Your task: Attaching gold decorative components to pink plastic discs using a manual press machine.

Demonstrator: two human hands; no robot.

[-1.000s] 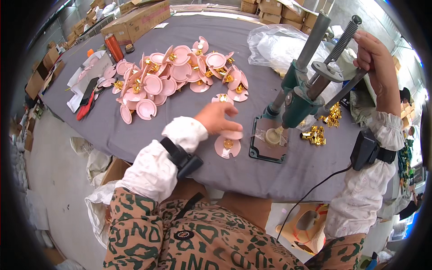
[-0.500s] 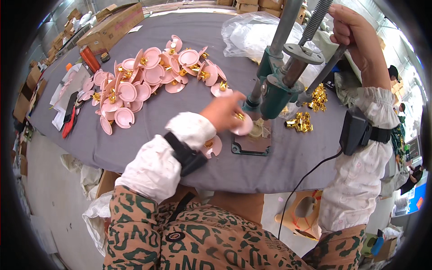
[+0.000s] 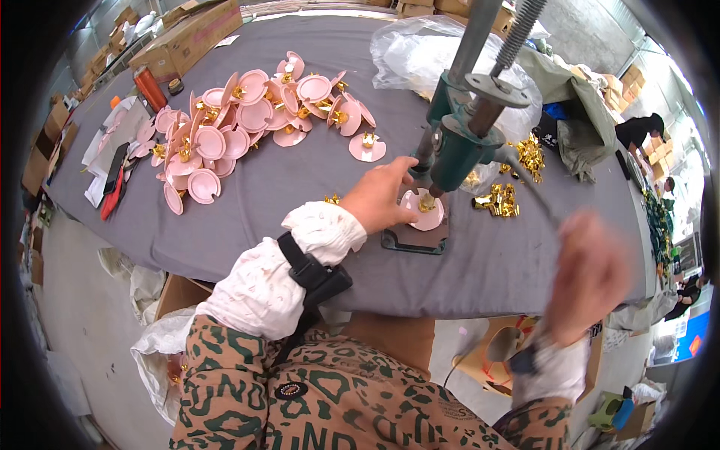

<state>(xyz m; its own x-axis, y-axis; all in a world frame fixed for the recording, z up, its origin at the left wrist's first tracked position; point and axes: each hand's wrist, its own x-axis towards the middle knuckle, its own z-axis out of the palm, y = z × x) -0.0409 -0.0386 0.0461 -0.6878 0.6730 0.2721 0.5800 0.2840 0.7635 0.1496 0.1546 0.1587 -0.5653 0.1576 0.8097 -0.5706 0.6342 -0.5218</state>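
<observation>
A: Left hand [image 3: 381, 196]?
B: Fingers spread, grip released, steadying pink disc [image 3: 424, 211] on green press [image 3: 450, 142] base, grey counter [image 3: 300, 210].
A: Right hand [image 3: 589, 274]?
B: Blurred, clenched around press lever [image 3: 534, 196], near counter edge.

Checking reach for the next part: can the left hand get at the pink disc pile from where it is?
Probably yes. The left hand rests on the disc under the press, and only bare grey cloth lies between it and the pile; nothing stands in the way.

Big table [image 3: 300, 187] under a grey cloth. Brown boxes [image 3: 191, 37] along its far edge. Pale floor [image 3: 82, 300] below, bright daylight all around.
</observation>
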